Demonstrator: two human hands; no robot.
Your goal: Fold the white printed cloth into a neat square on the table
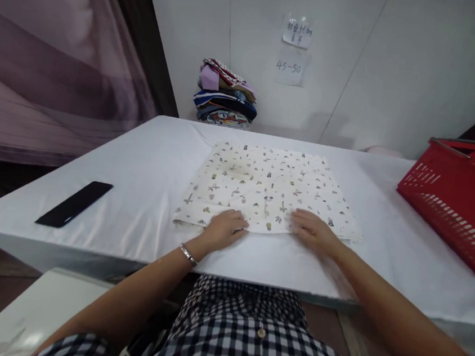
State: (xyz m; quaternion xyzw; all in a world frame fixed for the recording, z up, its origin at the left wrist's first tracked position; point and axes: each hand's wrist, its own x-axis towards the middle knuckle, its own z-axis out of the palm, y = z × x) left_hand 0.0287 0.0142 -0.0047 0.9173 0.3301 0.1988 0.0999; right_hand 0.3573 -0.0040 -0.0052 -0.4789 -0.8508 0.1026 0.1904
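A cream cloth (258, 180) with small brown, grey and black motifs lies folded into a wide rectangle on the white-covered table (144, 174). At its near edge, left of the middle, my left hand (226, 229) pinches the fabric between curled fingers and thumb. A silver bracelet (188, 254) circles that wrist. My right hand (314, 230) rests on the near edge further right, its fingers stretched over the cloth and smeared by motion. Between the two hands the edge bows slightly towards me.
A black phone (74, 204) lies at the table's left. On the right stands a red plastic basket (456, 195). Several folded fabrics (227, 95) are stacked behind the far edge, against the wall. A pink curtain (59, 57) hangs at the left.
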